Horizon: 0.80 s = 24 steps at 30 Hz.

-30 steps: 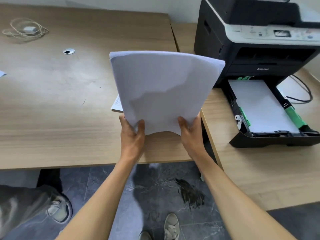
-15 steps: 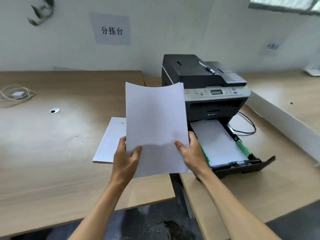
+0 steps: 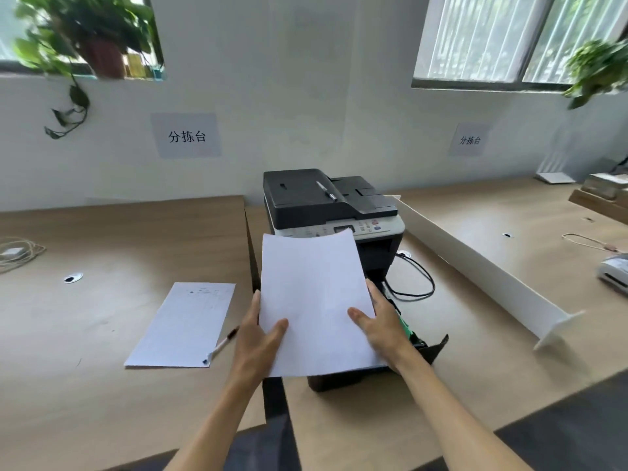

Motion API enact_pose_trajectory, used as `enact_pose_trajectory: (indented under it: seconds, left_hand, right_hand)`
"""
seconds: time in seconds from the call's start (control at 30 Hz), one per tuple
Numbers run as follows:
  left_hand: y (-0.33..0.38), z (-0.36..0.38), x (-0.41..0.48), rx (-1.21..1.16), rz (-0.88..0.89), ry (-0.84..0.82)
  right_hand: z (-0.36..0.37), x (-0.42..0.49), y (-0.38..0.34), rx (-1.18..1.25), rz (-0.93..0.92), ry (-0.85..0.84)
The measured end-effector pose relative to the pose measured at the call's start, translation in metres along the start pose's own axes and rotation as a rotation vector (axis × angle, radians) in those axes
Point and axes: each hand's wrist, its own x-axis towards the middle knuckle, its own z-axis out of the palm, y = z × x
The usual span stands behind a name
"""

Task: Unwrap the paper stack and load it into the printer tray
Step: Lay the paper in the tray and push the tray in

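I hold a white paper stack (image 3: 316,300) in front of me, above the pulled-out printer tray (image 3: 431,348). My left hand (image 3: 260,338) grips its left edge, thumb on top. My right hand (image 3: 380,321) grips its right edge. The stack hides most of the tray; only the tray's black front corner and a green guide show. The black and grey printer (image 3: 326,202) stands behind, on the right-hand desk, with a pen (image 3: 327,190) on its lid.
A printed sheet (image 3: 183,324) and a pen (image 3: 222,345) lie on the left desk. A black cable (image 3: 416,277) loops right of the printer. A long white panel (image 3: 486,270) lies further right. A gap (image 3: 251,253) separates the two desks.
The view has tilted upward, showing wall and windows. The stack has shifted right and lower, from over the left desk to above the tray. Both hands keep their grip.
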Motion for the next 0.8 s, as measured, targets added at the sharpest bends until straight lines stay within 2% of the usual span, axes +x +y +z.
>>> enact_pose_trajectory:
  seconds: [0.3,0.47,0.8]
  left_hand:
    - [0.009,0.097,-0.040,-0.041,-0.114,-0.040]
    - [0.008,0.127,-0.019,-0.039,-0.170,-0.031]
    - [-0.018,0.175,0.041,0.023,-0.239,-0.059]
  right_hand:
    - [-0.091,-0.010,0.046,-0.040,0.142,-0.075]
    - [-0.113,0.024,0.059,-0.032,0.178,-0.137]
    - [-0.129,0.095,0.105,-0.032,0.321,-0.160]
